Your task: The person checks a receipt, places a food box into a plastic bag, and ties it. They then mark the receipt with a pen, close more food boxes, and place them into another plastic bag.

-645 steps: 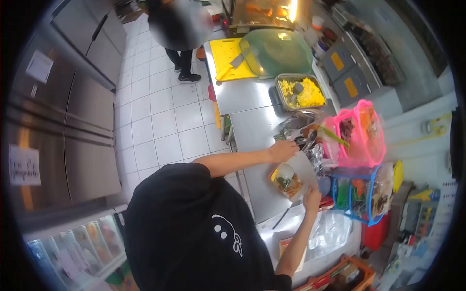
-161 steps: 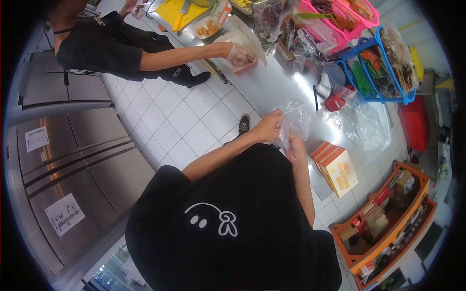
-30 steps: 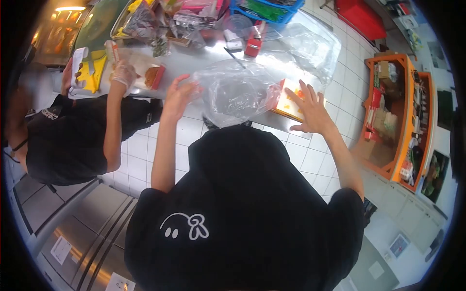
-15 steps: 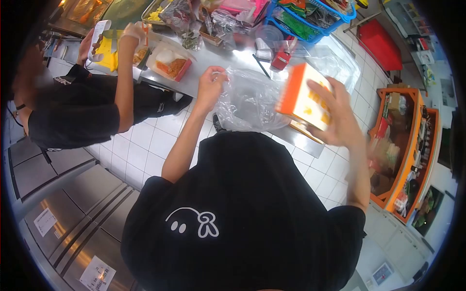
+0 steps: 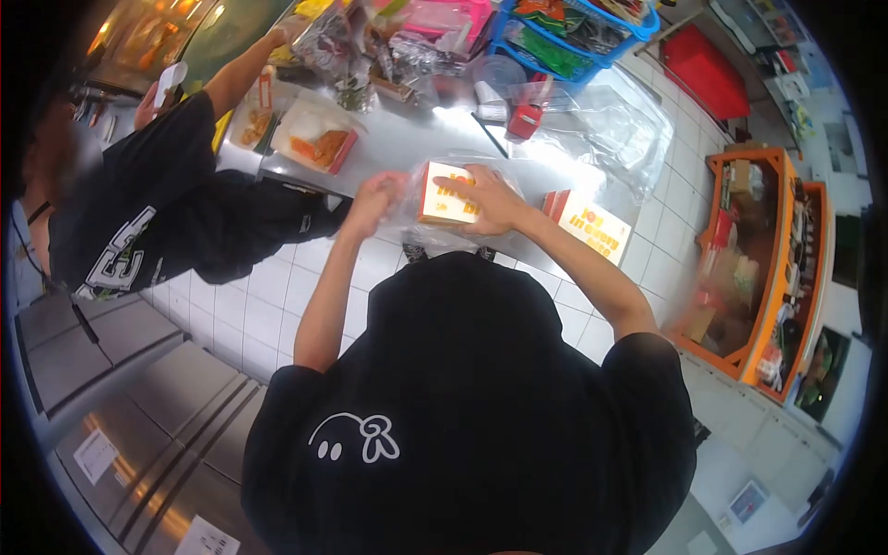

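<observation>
My right hand (image 5: 495,202) grips a small white-and-orange food box (image 5: 446,207) with yellow lettering, fingers spread over its top. Around the box lies a clear plastic bag (image 5: 403,211), at the front edge of the steel table. My left hand (image 5: 372,203), slightly blurred, is closed on the left side of the bag's mouth. To the right of my right hand, a similar white box (image 5: 594,224) with lettering and a red side stands on the table. Left of the bag, an open carton (image 5: 344,153) holds rice and a breaded piece of food.
A co-worker in black (image 5: 157,166) stands at the left, one arm stretched over the table. At the back are a blue basket (image 5: 578,60), a red stapler-like object (image 5: 527,120) and clear plastic sheets (image 5: 629,129). An orange shelf unit (image 5: 772,277) stands right.
My right hand has carried the box left and down into the plastic bag. My left hand has moved slightly left and down. The co-worker's arm now reaches farther back.
</observation>
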{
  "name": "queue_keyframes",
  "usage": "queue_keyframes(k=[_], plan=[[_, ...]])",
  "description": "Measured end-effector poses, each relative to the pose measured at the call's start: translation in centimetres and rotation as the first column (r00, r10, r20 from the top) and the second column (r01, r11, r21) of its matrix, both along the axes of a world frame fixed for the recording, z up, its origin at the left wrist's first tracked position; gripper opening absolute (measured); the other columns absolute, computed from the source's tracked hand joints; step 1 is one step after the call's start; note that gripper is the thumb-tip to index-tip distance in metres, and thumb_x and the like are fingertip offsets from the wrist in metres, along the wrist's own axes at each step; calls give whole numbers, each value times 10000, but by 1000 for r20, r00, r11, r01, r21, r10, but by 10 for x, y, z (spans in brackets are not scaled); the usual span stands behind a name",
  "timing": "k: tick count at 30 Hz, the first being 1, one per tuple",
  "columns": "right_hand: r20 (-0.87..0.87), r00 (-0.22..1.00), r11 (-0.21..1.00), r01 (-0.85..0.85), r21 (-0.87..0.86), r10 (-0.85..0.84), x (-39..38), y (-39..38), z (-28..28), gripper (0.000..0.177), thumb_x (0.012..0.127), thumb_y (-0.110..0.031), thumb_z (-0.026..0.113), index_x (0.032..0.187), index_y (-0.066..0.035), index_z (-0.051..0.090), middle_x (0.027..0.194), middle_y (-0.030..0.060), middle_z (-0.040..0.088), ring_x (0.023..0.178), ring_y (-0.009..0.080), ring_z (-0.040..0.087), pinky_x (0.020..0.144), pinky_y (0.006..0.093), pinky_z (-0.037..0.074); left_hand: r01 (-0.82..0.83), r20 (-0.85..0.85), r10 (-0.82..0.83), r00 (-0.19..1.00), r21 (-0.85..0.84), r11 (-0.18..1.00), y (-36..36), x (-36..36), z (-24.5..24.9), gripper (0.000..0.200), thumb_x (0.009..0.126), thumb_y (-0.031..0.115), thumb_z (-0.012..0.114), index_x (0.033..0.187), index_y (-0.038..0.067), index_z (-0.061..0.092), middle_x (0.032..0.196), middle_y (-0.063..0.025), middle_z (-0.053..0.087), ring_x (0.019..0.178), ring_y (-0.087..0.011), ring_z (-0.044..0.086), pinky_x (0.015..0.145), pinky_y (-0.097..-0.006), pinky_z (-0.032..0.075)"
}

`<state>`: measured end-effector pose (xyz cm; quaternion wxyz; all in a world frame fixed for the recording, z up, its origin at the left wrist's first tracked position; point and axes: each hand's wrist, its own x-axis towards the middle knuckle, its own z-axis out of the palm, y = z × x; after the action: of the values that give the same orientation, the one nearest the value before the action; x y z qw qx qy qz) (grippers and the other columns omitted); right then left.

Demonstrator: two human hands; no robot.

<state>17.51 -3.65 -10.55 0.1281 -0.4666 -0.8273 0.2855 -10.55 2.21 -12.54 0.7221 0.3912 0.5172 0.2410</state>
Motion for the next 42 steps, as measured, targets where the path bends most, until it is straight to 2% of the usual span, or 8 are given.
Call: queue_keyframes(k=[7,10,19,28,31,35,38,42], plan=[[219,971,959,147,-242,-93,-3,0,15,908,718,-510,760,1520,-254,420,1324,254,569,1242,448,516,1048,579,387,-11,336,-30,941,118,993,-18,35,59,211,1010,208,602,1185,94,632,705,95,475,535,-9,357,444,-178,267],[-144,983,988,129,81,-116,-6,-14,-34,885,707,-473,759,1470,-126,474,1330,178,610,1167,367,597,997,472,461,-388,359,324,875,120,914,19,8,1,413,1051,381,438,1351,112,529,1358,-85,570,1224,-212,524,984,-420,457],[98,975,974,208,-84,-200,-14,-2,-8,985,553,-379,887,1444,-306,471,1350,186,553,1326,438,457,1106,670,266,547,61,-600,798,347,762,96,53,-193,388,946,234,568,1286,52,613,1275,-163,647,1243,-257,577,1069,-404,457],[91,976,980,195,40,-198,-1,-11,-47,982,601,-339,872,1476,-333,429,1496,217,373,1401,420,362,1118,685,238,387,-316,-290,903,308,869,83,39,-37,396,1042,345,475,1116,-30,581,938,-128,574,940,-261,554,913,-387,451],[241,812,826,434,359,-531,-12,-30,-35,820,654,-359,848,1408,-239,546,1402,198,513,1320,413,466,1097,627,301,489,-544,61,837,793,364,18,67,-2,324,981,213,583,1179,-39,541,958,-125,586,940,-241,570,893,-360,462],[743,659,914,365,-177,-120,4,-14,27,541,714,-399,804,1182,-143,713,1143,142,687,1136,344,615,1033,593,355,489,-599,-80,797,561,668,44,58,-5,399,901,94,646,1260,-5,503,992,-98,599,905,-202,598,850,-353,498],[610,791,991,109,-73,-42,42,-23,82,363,787,-456,723,918,-120,771,913,82,729,947,285,678,986,520,389,-19,128,-9,992,212,977,81,28,49,459,886,65,661,1309,58,484,1018,-74,580,890,-160,603,764,-331,524],[212,958,915,95,391,-190,68,-32,152,480,868,-501,580,678,-84,724,636,162,657,633,347,657,821,464,476,-53,-10,61,998,381,923,68,34,114,529,911,193,664,1393,98,468,1040,-69,608,855,-199,629,528,-312,512]])
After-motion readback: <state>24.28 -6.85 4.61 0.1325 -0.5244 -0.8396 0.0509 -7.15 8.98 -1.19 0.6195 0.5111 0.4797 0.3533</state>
